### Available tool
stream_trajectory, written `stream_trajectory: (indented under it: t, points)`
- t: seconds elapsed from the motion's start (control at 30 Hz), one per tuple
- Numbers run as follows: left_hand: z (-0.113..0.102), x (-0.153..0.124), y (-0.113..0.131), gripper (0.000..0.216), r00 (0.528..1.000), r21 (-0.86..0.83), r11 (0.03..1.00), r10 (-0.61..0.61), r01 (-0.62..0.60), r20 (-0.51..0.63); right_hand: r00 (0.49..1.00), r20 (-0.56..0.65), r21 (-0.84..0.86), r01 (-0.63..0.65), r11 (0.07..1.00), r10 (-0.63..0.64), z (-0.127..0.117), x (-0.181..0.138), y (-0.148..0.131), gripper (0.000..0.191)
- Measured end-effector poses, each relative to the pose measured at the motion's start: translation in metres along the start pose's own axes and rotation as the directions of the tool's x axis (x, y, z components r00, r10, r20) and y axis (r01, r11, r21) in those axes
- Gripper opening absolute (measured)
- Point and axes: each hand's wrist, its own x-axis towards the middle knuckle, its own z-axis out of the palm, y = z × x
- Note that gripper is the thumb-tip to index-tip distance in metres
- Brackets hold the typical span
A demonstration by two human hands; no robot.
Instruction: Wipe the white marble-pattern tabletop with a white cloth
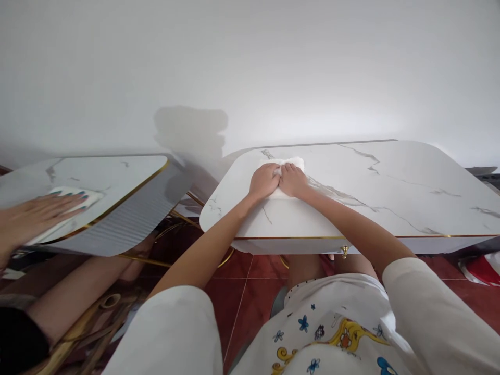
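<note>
Together, left hand [264, 180] and right hand [294, 180] clamp white cloth [296, 162] against the tabletop [390, 187], above a closed drawer [312, 246].

The left hand [264, 181] and right hand [292, 180] lie on a cloth [296, 162] on the left part of the drawer table [406, 203]. Farther left, a co-worker's hand [50, 211] lies on a second cloth [92, 198] atop another table [105, 169]. Behind both tables stands the wall [297, 67].

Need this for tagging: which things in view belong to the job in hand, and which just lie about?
In use:
- white cloth, under the left hand and right hand
- marble-patterned table beneath the cloth

Not part of it:
- red-and-white item on the floor, right
- neighbouring table, with someone else's hand and folded cloth
</note>
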Motion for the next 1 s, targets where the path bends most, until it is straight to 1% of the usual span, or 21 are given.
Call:
stream_trajectory:
  t: [0.1, 0.23, 0.53, 0.77, 1.0]
  points:
    - [0.006, 0.02, -0.005, 0.045, 1.0, -0.019, 1.0, 0.002, -0.002, 0.003, 1.0, -0.009, -0.001, -0.014, 1.0, 0.014, 0.004, 0.02, 0.011, 0.055]
    - [0.014, 0.044, -0.012, 0.045, 1.0, -0.037, 0.999, -0.006, 0.006, 0.004, 1.0, 0.007, -0.004, -0.027, 1.0, 0.027, 0.006, 0.044, 0.022, 0.054]
    - [0.028, 0.087, -0.031, 0.046, 0.999, -0.049, 0.998, -0.032, 0.032, 0.001, 0.999, 0.015, 0.008, -0.046, 0.999, 0.046, 0.011, 0.087, 0.038, 0.055]
    - [0.034, 0.115, -0.042, 0.046, 0.999, -0.032, 0.998, -0.045, 0.045, 0.018, 0.998, -0.001, 0.009, -0.059, 0.998, 0.059, 0.017, 0.117, 0.047, 0.055]
    - [0.04, 0.134, -0.05, 0.046, 0.997, -0.034, 0.996, -0.081, 0.081, 0.005, 0.999, -0.016, 0.018, -0.037, 0.999, 0.037, 0.02, 0.14, 0.056, 0.049]
